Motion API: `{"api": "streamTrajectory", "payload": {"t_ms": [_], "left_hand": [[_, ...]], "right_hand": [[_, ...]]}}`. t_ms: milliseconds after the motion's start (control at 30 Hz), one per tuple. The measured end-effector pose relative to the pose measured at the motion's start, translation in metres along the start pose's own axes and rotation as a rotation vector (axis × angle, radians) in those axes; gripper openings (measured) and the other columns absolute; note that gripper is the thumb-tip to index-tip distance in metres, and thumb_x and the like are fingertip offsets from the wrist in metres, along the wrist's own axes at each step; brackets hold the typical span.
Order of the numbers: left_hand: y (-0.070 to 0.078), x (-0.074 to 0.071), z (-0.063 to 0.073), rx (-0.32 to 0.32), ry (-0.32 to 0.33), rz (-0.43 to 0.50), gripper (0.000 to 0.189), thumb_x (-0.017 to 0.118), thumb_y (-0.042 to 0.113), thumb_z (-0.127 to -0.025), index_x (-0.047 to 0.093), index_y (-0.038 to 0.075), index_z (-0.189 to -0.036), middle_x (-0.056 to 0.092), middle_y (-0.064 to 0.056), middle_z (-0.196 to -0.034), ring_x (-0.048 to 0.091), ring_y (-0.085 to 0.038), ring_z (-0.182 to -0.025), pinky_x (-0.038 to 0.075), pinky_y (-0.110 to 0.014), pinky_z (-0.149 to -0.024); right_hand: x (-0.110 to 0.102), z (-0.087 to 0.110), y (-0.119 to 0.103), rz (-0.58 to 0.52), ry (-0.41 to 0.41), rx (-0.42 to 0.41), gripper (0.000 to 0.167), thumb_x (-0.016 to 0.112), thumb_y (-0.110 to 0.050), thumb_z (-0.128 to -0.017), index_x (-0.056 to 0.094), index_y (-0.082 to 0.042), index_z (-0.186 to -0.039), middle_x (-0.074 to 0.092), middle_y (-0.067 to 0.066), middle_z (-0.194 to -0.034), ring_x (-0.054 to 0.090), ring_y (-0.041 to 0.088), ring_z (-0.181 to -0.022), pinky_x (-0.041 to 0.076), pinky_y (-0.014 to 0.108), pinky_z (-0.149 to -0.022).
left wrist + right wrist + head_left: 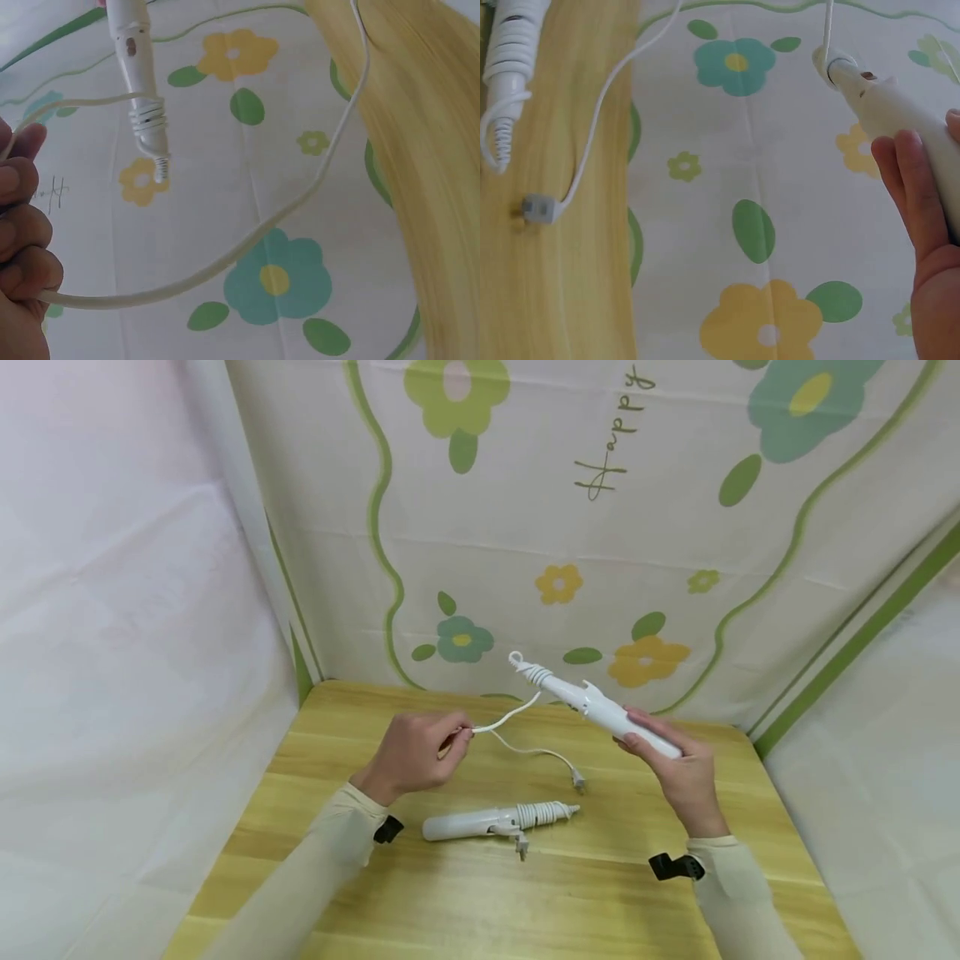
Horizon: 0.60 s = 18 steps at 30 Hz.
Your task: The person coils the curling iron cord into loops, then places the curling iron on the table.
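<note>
My right hand (684, 772) grips the thick end of a white stick-shaped corded appliance (609, 713), held tilted above the table. Several turns of its white cord (537, 675) are wound round the narrow end. My left hand (418, 753) pinches the loose cord, with its fingers curled round it in the left wrist view. From that hand the cord runs back right to a grey plug (538, 208). A second, similar white appliance (467, 823) lies on the table in front, its cord coiled round its narrow end and its plug (522, 845) beside it.
The wooden table (480, 910) has a light wood grain. A flower-printed cloth (487, 552) hangs behind it, with plain white cloth (135, 635) at the left side and more at the right. Each wrist carries a black camera mount (678, 867).
</note>
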State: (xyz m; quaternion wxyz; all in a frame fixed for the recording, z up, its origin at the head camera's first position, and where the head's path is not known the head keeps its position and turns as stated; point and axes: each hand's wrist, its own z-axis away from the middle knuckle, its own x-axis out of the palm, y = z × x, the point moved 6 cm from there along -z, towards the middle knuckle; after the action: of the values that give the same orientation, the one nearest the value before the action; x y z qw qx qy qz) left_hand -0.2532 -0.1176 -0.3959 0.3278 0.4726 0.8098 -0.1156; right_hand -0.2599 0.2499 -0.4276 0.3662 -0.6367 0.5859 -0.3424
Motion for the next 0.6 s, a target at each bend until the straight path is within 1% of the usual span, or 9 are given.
{"api": "streamTrajectory", "payload": {"t_ms": [100,167,233,300,367,467,533,600], "left_hand": [[-0.005,-0.004,0.003,0.021,0.016,0.04,0.01,0.064,0.011,-0.101,0.07,0.013,-0.094,0.055,0.01,-0.063,0.037,0.003,-0.051,0.029,-0.014,-0.047],[-0.008,-0.006,0.004,0.045,0.012,0.042,0.01,0.063,0.011,-0.105,0.071,0.011,-0.098,0.056,0.009,-0.064,0.037,0.002,-0.051,0.03,-0.015,-0.046],[-0.011,-0.008,0.005,0.064,0.013,0.04,0.011,0.063,0.011,-0.107,0.071,0.009,-0.101,0.059,0.008,-0.066,0.037,0.001,-0.05,0.031,-0.016,-0.046],[-0.014,-0.01,0.006,0.073,0.023,0.045,0.012,0.062,0.012,-0.11,0.072,0.008,-0.103,0.062,0.006,-0.068,0.039,0.001,-0.05,0.033,-0.016,-0.046],[-0.017,-0.011,0.005,0.071,0.031,0.043,0.019,0.058,0.016,-0.113,0.072,0.006,-0.105,0.067,0.003,-0.073,0.04,0.0,-0.05,0.035,-0.016,-0.046],[-0.02,-0.012,0.0,0.059,0.035,0.044,0.034,0.047,0.025,-0.119,0.071,0.005,-0.107,0.071,0.0,-0.078,0.041,-0.001,-0.049,0.037,-0.017,-0.045],[-0.023,-0.013,-0.005,0.045,0.031,0.043,0.041,0.041,0.031,-0.12,0.071,0.005,-0.11,0.073,-0.001,-0.081,0.041,-0.002,-0.05,0.038,-0.019,-0.046],[-0.026,-0.012,-0.009,0.026,0.029,0.054,0.041,0.04,0.032,-0.12,0.071,0.006,-0.111,0.073,-0.001,-0.082,0.039,-0.002,-0.05,0.039,-0.02,-0.047]], "right_hand": [[0.008,0.005,0.011,0.091,-0.098,0.094,0.038,0.072,0.015,-0.097,0.065,0.019,-0.134,0.075,0.001,-0.14,0.08,0.016,-0.111,0.063,0.037,-0.091],[0.014,0.009,0.018,0.149,-0.163,0.159,0.038,0.075,0.009,-0.098,0.068,0.014,-0.135,0.075,-0.005,-0.139,0.079,0.013,-0.111,0.064,0.034,-0.091],[0.02,0.013,0.024,0.185,-0.228,0.215,0.038,0.077,0.004,-0.099,0.07,0.01,-0.136,0.075,-0.007,-0.139,0.078,0.011,-0.114,0.064,0.033,-0.091],[0.026,0.016,0.028,0.205,-0.288,0.254,0.037,0.078,0.001,-0.099,0.073,0.007,-0.135,0.075,-0.007,-0.139,0.076,0.012,-0.117,0.065,0.032,-0.09],[0.032,0.018,0.031,0.188,-0.353,0.286,0.037,0.078,0.0,-0.099,0.073,0.006,-0.135,0.075,-0.004,-0.14,0.077,0.017,-0.115,0.065,0.034,-0.09],[0.041,0.022,0.03,0.127,-0.442,0.321,0.036,0.076,0.001,-0.1,0.072,0.007,-0.136,0.075,0.0,-0.141,0.079,0.023,-0.113,0.066,0.039,-0.089],[0.046,0.024,0.027,0.091,-0.49,0.321,0.035,0.074,0.003,-0.101,0.072,0.007,-0.136,0.075,0.002,-0.142,0.079,0.024,-0.114,0.066,0.042,-0.088],[0.049,0.025,0.022,0.06,-0.526,0.305,0.034,0.073,0.005,-0.1,0.073,0.005,-0.135,0.075,0.004,-0.141,0.077,0.021,-0.118,0.067,0.042,-0.087]]}}
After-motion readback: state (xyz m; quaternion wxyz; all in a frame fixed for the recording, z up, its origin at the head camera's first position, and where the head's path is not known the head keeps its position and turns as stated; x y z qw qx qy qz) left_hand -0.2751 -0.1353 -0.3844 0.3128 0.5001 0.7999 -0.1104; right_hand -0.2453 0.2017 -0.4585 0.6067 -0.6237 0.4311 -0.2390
